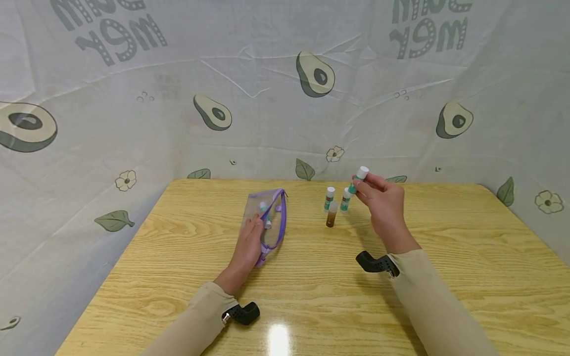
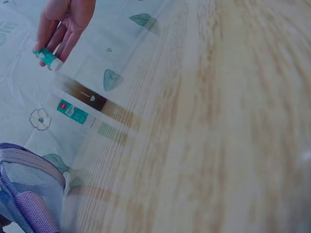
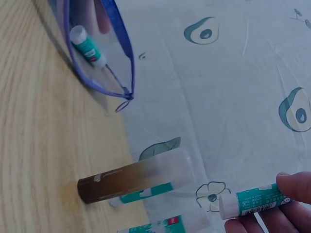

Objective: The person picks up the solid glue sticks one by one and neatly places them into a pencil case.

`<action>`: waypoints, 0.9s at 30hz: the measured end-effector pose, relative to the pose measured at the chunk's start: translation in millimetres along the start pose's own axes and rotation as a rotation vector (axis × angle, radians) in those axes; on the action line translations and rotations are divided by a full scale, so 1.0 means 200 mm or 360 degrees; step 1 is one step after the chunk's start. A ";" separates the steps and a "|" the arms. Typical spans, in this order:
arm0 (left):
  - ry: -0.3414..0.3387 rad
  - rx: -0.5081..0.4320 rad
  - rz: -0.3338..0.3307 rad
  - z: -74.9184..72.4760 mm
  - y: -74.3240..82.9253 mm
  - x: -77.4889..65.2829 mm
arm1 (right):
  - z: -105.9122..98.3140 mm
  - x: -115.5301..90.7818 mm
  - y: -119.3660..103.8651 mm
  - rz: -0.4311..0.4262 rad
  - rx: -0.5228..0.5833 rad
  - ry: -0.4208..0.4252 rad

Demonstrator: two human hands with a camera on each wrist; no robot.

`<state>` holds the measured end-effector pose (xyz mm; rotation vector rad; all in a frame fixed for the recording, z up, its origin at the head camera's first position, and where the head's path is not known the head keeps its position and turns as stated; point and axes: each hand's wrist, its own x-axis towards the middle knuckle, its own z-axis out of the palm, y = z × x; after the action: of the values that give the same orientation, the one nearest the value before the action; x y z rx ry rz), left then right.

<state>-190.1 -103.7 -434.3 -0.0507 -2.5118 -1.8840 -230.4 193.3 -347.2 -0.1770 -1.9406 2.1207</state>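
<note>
My right hand (image 1: 382, 199) pinches a green-and-white glue stick (image 1: 361, 174) between thumb and fingers, up off the table with its white cap end raised. My left hand (image 1: 250, 240) holds the near side of a mesh zip pouch (image 1: 283, 225) with purple trim, its mouth gaping toward the right. Inside the pouch lies another glue stick (image 3: 88, 46), seen through the opening in the right wrist view. Two more glue sticks (image 1: 329, 198) stand upright between the hands. Just in front of them is a brown tube (image 1: 331, 218) with a clear, frosted upper part.
Everything rests on a wood-grain table (image 1: 307, 291). Behind it and at both sides hangs a pale cloth (image 1: 267, 64) printed with avocados, leaves and flowers. A black wrist mount (image 1: 376, 263) juts from the right sleeve, and a matching mount (image 1: 245, 313) from the left.
</note>
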 end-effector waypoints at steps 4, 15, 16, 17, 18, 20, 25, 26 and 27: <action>0.0010 0.0024 0.0010 -0.01 0.01 0.00 | 0.04 0.01 -0.03 -0.0021 0.0054 0.0006; 0.0015 0.0005 0.0000 -0.01 0.00 0.00 | 0.10 0.00 -0.08 -0.0058 0.0081 -0.0013; 0.0018 0.0005 0.0004 -0.01 0.00 0.00 | 0.10 0.00 -0.08 -0.0059 0.0086 -0.0019; 0.0020 0.0005 0.0006 0.00 0.00 0.00 | 0.10 0.00 -0.09 -0.0059 0.0084 -0.0024; 0.0017 0.0002 0.0009 0.00 0.00 0.00 | 0.11 0.00 -0.09 -0.0063 0.0085 -0.0028; 0.0019 0.0004 0.0011 0.00 -0.01 0.00 | 0.12 0.00 -0.09 -0.0071 0.0095 -0.0027; 0.0013 0.0013 0.0004 0.01 -0.01 0.00 | 0.16 0.01 -0.10 -0.0123 0.0131 -0.0055; 0.0014 0.0010 0.0004 0.00 -0.01 0.00 | 0.17 0.01 -0.10 -0.0132 0.0131 -0.0067; 0.0018 0.0013 0.0003 0.00 0.00 0.00 | 0.18 0.01 -0.10 -0.0139 0.0118 -0.0080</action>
<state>-190.8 -103.6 -435.3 -0.0424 -2.5112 -1.8681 -239.4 160.7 -324.5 -0.0243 -1.8575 2.1559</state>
